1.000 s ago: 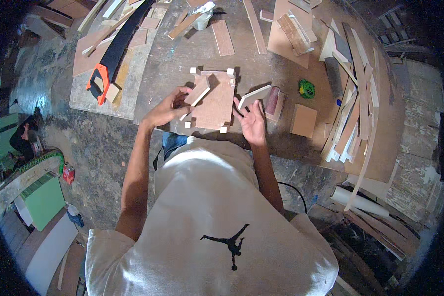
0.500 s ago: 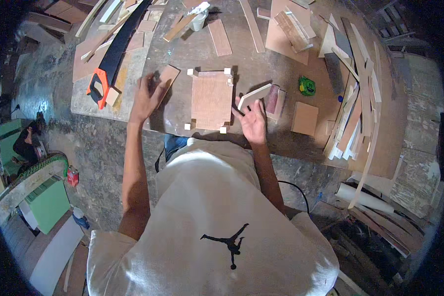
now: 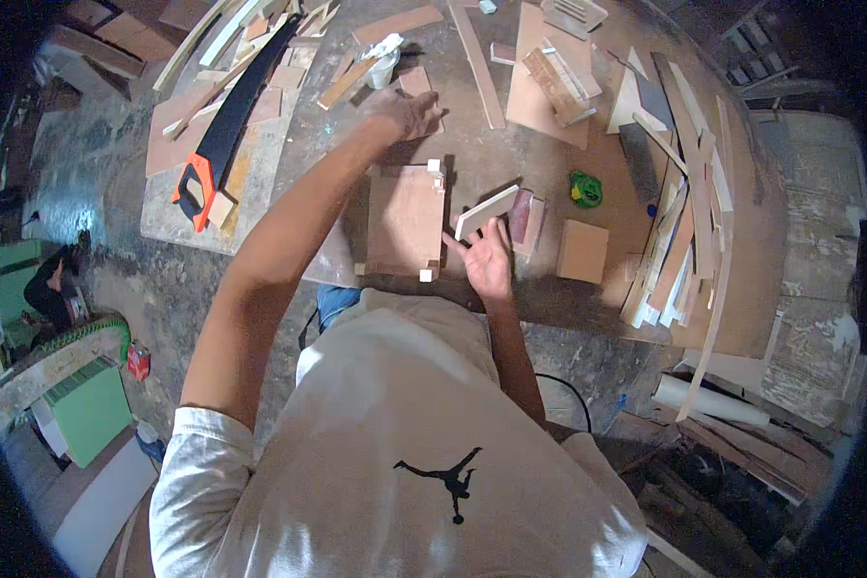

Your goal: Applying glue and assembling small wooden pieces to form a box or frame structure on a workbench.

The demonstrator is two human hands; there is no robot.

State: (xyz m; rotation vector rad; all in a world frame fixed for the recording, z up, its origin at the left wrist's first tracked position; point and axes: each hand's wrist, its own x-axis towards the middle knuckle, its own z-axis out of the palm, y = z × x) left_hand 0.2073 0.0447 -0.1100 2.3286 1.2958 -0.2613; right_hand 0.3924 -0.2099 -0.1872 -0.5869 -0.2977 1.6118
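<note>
on a cluttered workbench [image 3: 549,289], a small plywood piece [image 3: 416,81] is reached by the left hand [image 3: 409,114], fingers curled, grasp unclear; a square plywood panel [image 3: 405,220] lies nearer, just left of the open, empty right hand [image 3: 486,260].

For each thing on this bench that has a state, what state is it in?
Square brown plywood panel: flat on bench, small pale blocks at corners.
Left hand: reaching onto a small brown wood piece.
Right hand: open, empty, beside panel.
Black handsaw with orange handle: lying unused.
</note>
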